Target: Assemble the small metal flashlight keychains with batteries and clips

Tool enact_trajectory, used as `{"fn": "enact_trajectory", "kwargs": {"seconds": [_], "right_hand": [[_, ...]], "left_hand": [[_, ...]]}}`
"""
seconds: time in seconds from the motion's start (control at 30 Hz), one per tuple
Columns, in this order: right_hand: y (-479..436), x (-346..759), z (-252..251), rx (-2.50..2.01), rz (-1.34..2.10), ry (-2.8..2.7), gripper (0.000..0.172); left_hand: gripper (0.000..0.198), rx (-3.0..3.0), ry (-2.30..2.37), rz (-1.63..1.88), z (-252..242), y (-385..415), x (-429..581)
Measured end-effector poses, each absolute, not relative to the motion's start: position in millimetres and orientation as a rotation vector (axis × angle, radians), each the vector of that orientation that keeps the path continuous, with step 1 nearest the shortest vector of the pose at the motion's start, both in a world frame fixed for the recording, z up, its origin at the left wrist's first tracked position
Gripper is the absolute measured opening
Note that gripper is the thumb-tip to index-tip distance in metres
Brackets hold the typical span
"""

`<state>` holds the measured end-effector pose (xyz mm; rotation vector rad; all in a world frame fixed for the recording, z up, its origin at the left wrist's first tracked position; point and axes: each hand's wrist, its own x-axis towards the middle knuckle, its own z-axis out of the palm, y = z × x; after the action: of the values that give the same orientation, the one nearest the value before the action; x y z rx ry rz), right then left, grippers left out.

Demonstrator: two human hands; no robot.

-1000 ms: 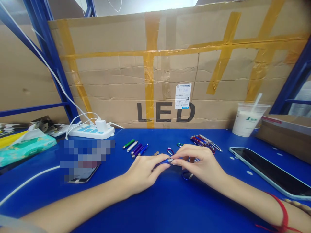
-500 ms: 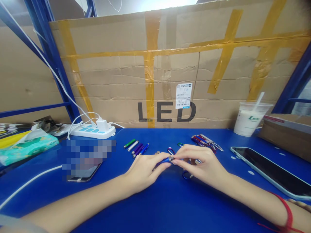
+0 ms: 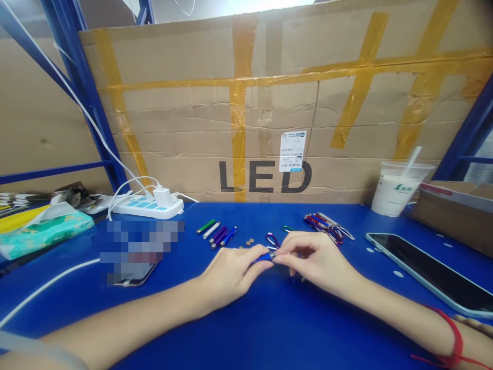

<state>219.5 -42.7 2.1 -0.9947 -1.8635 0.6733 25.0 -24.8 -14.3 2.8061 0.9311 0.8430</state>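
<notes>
A slim blue metal tube with a silver end (image 3: 262, 257), like a mini flashlight, lies level between my hands. My left hand (image 3: 233, 270) pinches its blue body between thumb and fingers. The thumb and fingertips of my right hand (image 3: 316, 259) are closed on the silver end. Just beyond them lie a purple-red carabiner clip (image 3: 272, 239) and a green one (image 3: 288, 228). A blue clip (image 3: 296, 279) shows partly beneath my right hand. Small round discs (image 3: 250, 241), like button cells, sit past my left fingers.
Green, white, purple and blue tubes (image 3: 219, 236) lie beyond my left hand. Several assembled tubes with clips (image 3: 323, 226) are bunched behind my right. A phone (image 3: 427, 272) and a drink cup (image 3: 398, 190) stand right; a power strip (image 3: 148, 206) and another phone (image 3: 138, 275) lie left.
Both hands still hold the blue tube, and my right fingers have shifted slightly on its silver end. The discs show more clearly, while the blue clip is more covered.
</notes>
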Motion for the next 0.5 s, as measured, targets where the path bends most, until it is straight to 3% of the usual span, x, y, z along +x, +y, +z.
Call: {"fn": "enact_trajectory", "kwargs": {"seconds": [0.5], "right_hand": [[-44.3, 218.2, -0.7, -1.125, 0.992, -1.897, 0.032]], "left_hand": [[0.037, 3.125, 0.756, 0.92, -13.9, -23.8, 24.2]]}}
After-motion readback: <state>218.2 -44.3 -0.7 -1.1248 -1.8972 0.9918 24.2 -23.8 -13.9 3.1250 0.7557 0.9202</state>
